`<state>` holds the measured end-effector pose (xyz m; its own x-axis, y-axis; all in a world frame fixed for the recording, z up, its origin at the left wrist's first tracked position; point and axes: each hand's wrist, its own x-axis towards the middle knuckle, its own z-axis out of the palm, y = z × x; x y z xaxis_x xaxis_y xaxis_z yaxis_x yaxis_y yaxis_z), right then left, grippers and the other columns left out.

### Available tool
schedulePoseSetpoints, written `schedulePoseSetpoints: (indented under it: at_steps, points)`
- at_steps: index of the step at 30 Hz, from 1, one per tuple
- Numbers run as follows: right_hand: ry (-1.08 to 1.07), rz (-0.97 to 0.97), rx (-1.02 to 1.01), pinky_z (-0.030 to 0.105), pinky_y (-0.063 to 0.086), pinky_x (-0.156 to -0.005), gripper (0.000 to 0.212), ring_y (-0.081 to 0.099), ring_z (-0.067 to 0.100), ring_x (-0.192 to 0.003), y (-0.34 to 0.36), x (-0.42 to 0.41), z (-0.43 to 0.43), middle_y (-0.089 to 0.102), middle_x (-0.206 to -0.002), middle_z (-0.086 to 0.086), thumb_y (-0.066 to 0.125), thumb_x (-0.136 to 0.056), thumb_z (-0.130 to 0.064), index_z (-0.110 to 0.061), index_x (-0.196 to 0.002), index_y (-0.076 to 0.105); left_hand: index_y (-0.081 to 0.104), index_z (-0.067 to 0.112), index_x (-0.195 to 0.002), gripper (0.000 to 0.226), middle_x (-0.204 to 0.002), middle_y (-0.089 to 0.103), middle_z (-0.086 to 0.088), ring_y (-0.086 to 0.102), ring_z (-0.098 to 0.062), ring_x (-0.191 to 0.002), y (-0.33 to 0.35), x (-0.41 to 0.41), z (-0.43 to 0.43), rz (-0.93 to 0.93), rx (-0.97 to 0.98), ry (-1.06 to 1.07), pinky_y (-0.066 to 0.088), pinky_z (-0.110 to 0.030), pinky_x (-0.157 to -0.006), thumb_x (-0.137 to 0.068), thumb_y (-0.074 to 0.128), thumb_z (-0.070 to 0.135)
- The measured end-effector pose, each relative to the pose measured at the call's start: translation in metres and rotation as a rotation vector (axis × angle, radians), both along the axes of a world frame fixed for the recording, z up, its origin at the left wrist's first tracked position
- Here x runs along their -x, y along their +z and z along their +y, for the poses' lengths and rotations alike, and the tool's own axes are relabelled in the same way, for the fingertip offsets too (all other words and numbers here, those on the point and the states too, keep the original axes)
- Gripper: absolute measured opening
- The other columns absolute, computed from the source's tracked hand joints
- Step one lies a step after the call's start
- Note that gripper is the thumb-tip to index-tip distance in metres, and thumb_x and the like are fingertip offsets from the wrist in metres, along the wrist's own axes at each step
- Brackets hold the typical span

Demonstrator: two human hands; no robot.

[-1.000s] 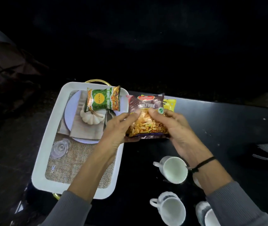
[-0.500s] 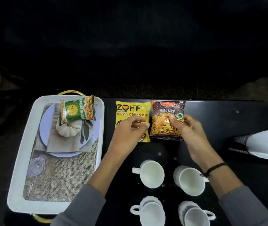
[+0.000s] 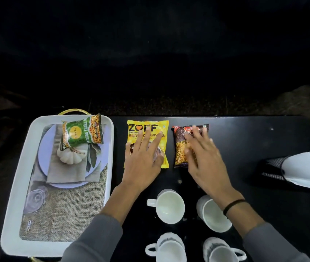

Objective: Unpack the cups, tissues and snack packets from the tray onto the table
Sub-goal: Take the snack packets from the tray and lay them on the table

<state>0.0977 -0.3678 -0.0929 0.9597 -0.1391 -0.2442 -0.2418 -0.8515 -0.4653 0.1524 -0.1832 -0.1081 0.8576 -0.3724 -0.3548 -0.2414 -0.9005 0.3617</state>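
A yellow snack packet point(image 3: 146, 125) lies flat on the black table point(image 3: 244, 140), with my left hand point(image 3: 143, 157) spread open on top of it. Beside it to the right lies a brown snack packet point(image 3: 180, 146); my right hand point(image 3: 204, 157) hovers open over it, blurred. A green snack packet point(image 3: 82, 132) sits in the white tray point(image 3: 18, 178) at the left, near its far end. Several white cups point(image 3: 169, 207) stand on the table nearer to me. A holder with white tissues point(image 3: 303, 169) sits at the right edge.
The tray's floor carries a printed picture of a plate, a pumpkin and burlap. A gold handle point(image 3: 73, 111) sticks out at the tray's far end. The table's far edge runs just behind the packets; beyond it all is dark.
Both hands carried the brown packet from beside the tray to the table and laid it to the right of the yellow one. Fingers have opened flat over both packets.
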Motion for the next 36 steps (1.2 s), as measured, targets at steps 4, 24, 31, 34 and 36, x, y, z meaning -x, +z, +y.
schedulePoseSetpoints:
  at_steps: [4,24,31,34,36]
  points:
    - [0.117,0.028,0.063,0.039,-0.006,-0.127,0.055,-0.019,0.019,-0.154,-0.013,0.004,0.009,-0.003,-0.173,-0.001,0.029,-0.111,-0.029,-0.027,-0.164,0.013,0.003,0.046,-0.158,0.057,-0.169,-0.016,0.008,-0.021,-0.017,-0.154,-0.005,0.006,-0.005,0.024,-0.001,0.045,0.001,-0.068,-0.119,-0.107,0.028,0.044]
    - [0.165,-0.019,-0.036,0.035,0.015,-0.126,0.05,0.011,0.014,-0.159,0.036,-0.015,0.062,0.025,-0.169,0.001,0.034,-0.11,-0.04,-0.017,-0.155,0.039,0.025,0.043,-0.157,0.056,-0.17,-0.007,0.008,-0.016,-0.01,-0.155,0.025,0.01,0.035,0.025,0.176,0.11,-0.009,-0.049,-0.123,-0.104,0.043,0.043]
    - [0.316,-0.084,-0.13,0.041,0.04,-0.116,0.043,0.024,0.016,-0.156,0.044,-0.047,0.138,0.042,-0.162,0.0,0.041,-0.109,-0.038,-0.019,-0.148,0.047,0.03,0.035,-0.157,0.061,-0.17,0.011,0.007,0.001,-0.009,-0.156,0.044,-0.001,0.101,0.007,0.274,0.286,0.001,-0.047,-0.125,-0.1,0.052,0.033]
    - [0.384,-0.085,-0.164,0.042,0.045,-0.108,0.042,0.034,0.023,-0.153,0.04,-0.06,0.173,0.047,-0.158,0.006,0.045,-0.109,-0.033,-0.017,-0.147,0.049,0.033,0.031,-0.156,0.058,-0.168,0.02,0.006,0.009,-0.01,-0.156,0.044,-0.003,0.132,-0.008,0.275,0.37,0.009,-0.047,-0.125,-0.101,0.052,0.031]
    - [0.45,-0.07,-0.13,0.043,0.046,-0.106,0.04,0.045,0.029,-0.144,0.036,-0.07,0.196,0.047,-0.158,0.006,0.046,-0.108,-0.032,-0.016,-0.145,0.049,0.039,0.028,-0.153,0.056,-0.166,0.029,0.003,0.016,-0.014,-0.155,0.042,-0.004,0.153,-0.008,0.295,0.444,0.016,-0.048,-0.125,-0.1,0.054,0.029]
